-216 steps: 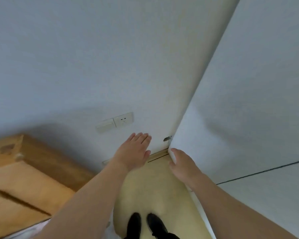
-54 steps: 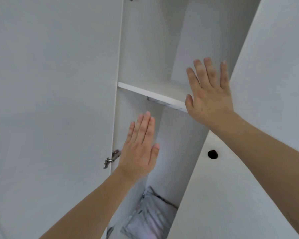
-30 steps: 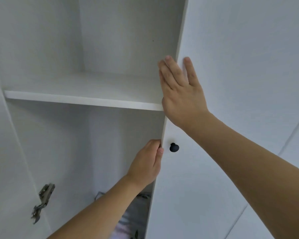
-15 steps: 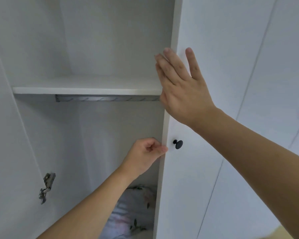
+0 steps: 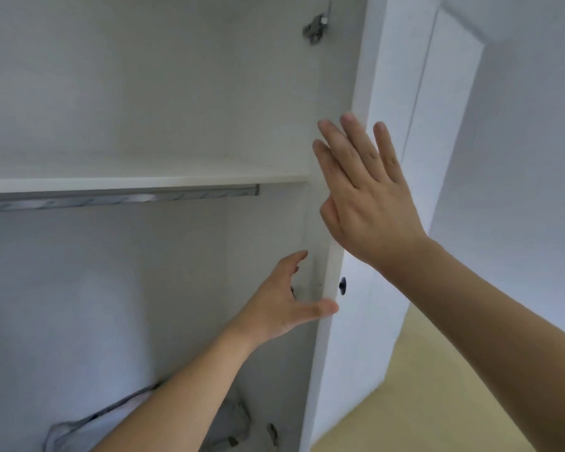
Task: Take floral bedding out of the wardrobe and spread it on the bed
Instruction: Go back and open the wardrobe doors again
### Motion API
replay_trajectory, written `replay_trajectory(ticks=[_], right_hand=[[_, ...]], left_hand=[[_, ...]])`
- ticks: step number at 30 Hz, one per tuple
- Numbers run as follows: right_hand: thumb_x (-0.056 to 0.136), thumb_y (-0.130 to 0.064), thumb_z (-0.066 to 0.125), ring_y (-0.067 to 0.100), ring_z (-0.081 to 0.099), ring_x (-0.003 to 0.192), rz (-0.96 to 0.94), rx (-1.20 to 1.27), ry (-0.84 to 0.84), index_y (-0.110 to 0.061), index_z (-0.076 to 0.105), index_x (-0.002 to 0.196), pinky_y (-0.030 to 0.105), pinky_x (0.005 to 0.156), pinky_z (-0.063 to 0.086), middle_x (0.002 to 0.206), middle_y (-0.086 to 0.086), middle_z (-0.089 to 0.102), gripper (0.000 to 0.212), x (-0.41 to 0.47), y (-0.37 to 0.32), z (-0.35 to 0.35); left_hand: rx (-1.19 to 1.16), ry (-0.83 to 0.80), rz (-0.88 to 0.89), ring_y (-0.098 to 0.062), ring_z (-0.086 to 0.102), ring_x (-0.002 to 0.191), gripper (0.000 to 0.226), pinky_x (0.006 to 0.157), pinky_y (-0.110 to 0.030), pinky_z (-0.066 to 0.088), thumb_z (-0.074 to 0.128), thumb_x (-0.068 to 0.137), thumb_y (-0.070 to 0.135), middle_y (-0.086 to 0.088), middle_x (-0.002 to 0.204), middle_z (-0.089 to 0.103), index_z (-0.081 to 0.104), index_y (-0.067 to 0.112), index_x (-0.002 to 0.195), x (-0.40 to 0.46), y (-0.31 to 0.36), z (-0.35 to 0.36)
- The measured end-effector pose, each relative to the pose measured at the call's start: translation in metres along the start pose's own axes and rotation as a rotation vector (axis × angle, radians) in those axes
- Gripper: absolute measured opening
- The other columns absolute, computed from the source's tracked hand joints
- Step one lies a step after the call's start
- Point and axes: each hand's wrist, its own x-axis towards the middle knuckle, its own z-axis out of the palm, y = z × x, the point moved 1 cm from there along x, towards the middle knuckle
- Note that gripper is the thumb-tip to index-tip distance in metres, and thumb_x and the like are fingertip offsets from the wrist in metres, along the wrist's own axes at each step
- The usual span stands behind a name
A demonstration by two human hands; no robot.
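At the bottom of the wardrobe point(image 5: 128, 305), partly hidden behind the left forearm, the floral bedding point(image 5: 235, 425) is seen lying crumpled. Higher up, the edge of the white door point(image 5: 330, 337) is met by the left hand point(image 5: 284, 305), its thumb laid across the door's edge and its fingers spread behind it, nothing being gripped. A dark knob point(image 5: 342, 286) is seen just beside that thumb. The right hand point(image 5: 369, 203) is held flat and open against the door. Beyond, a shelf point(image 5: 137, 183) and hanging rail point(image 5: 121, 200) are seen.

White walls point(image 5: 519, 158), yellowish floor point(image 5: 421, 402), soft daylight
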Motion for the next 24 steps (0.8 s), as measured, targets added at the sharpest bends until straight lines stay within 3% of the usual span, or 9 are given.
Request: replay_trajectory(ticks=[4,8,15,24], right_hand=[[0.086,-0.009,0.041,0.033,0.020,0.147,0.021,-0.116,-0.072,0.001,0.044,0.140,0.054,0.120,0.012,0.155,0.014,0.032,0.056,-0.025,0.026,-0.002],[0.089,-0.009,0.040,0.030,0.022,0.146,0.047,-0.211,-0.081,-0.001,0.048,0.137,0.053,0.120,0.011,0.153,0.012,0.036,0.049,-0.045,0.050,0.000],[0.093,-0.010,0.039,0.031,0.022,0.147,0.075,-0.381,-0.092,-0.001,0.049,0.137,0.054,0.119,0.015,0.153,0.012,0.037,0.045,-0.078,0.101,0.015],[0.095,-0.014,0.035,0.029,0.013,0.149,0.133,-0.489,-0.299,-0.003,0.026,0.150,0.051,0.120,0.001,0.160,0.012,0.020,0.057,-0.103,0.157,0.046]], left_hand=[[0.101,0.003,0.011,-0.006,0.007,0.147,0.122,0.120,-0.040,0.019,0.068,0.061,0.077,0.020,0.160,0.000,0.001,0.036,0.153,0.007,0.010,0.037],[0.168,0.054,0.064,-0.001,-0.013,0.146,0.127,0.115,-0.026,-0.001,0.065,0.067,0.075,0.013,0.161,-0.014,-0.011,0.023,0.154,0.019,0.019,0.067],[0.297,0.167,0.095,-0.010,-0.018,0.147,0.136,0.119,-0.054,0.001,0.057,0.059,0.084,0.003,0.161,-0.018,-0.012,0.014,0.153,0.055,0.042,0.121],[0.361,0.311,0.064,-0.023,-0.007,0.150,0.137,0.113,-0.066,0.009,0.053,0.056,0.082,-0.010,0.162,-0.008,-0.004,0.005,0.153,0.106,0.066,0.192]])
